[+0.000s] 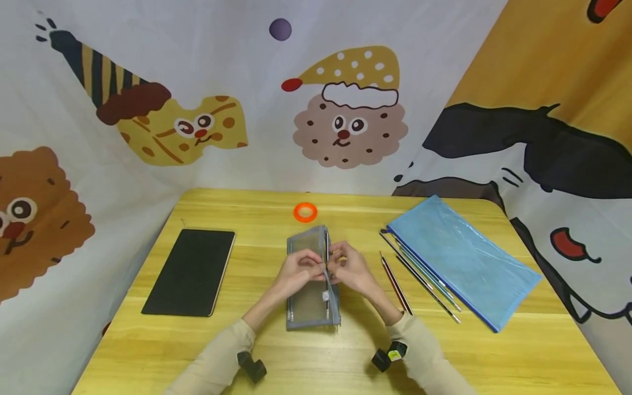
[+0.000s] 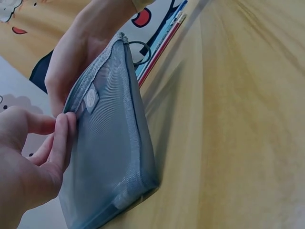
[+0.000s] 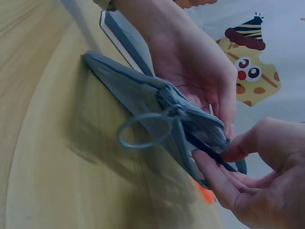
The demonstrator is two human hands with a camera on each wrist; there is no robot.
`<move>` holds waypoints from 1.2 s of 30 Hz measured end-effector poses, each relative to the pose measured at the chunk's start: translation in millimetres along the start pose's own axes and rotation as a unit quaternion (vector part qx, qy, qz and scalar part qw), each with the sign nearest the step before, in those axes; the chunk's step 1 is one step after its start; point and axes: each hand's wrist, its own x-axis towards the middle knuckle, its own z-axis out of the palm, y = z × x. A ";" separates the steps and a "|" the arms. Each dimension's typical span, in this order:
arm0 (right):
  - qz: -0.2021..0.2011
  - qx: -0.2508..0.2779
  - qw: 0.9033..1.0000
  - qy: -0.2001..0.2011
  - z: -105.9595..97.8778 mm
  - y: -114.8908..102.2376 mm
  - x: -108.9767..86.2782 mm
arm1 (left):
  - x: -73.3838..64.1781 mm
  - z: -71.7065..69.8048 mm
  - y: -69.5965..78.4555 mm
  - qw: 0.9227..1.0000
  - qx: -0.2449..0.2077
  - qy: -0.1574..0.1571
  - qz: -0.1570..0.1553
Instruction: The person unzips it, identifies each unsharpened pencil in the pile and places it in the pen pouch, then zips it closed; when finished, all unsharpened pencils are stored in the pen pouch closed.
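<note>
A grey see-through mesh zip pouch (image 1: 308,299) stands on its side on the table, its zip edge toward the right and gaping. Thumb and fingers of my left hand (image 1: 298,271) pinch the pouch's rim. My right hand (image 1: 351,269) is at the opening, fingertips inside, pinching a dark slim stick (image 3: 209,147) there. What kind of stick it is cannot be made out. A ring-shaped pull (image 3: 143,130) hangs at the end of the zip. Most of the pouch's inside is hidden in the right wrist view.
A black notebook (image 1: 190,272) lies on the left. Behind the pouch is an orange tape ring (image 1: 305,212). To the right are two pencils (image 1: 395,282), several more slim pencils (image 1: 427,274), and a blue zip bag (image 1: 464,263). A printed cloth (image 1: 222,55) hangs behind the table.
</note>
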 end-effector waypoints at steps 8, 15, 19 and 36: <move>-0.029 -0.051 0.998 -0.026 0.0 -3.5 -6.7 | -0.4 -0.6 -1.1 1.000 0.010 -0.004 -0.004; -0.028 -0.055 0.998 0.000 -9.4 -0.4 -13.6 | -1.1 -1.1 -1.3 1.000 0.009 -0.001 -0.002; -0.027 -0.096 0.994 0.034 -24.0 0.9 -18.5 | -1.2 -1.2 -2.6 1.000 0.008 0.000 -0.001; -0.083 -0.244 0.954 0.155 -97.2 30.8 -35.2 | -3.7 -4.8 -5.8 1.000 0.005 0.003 0.004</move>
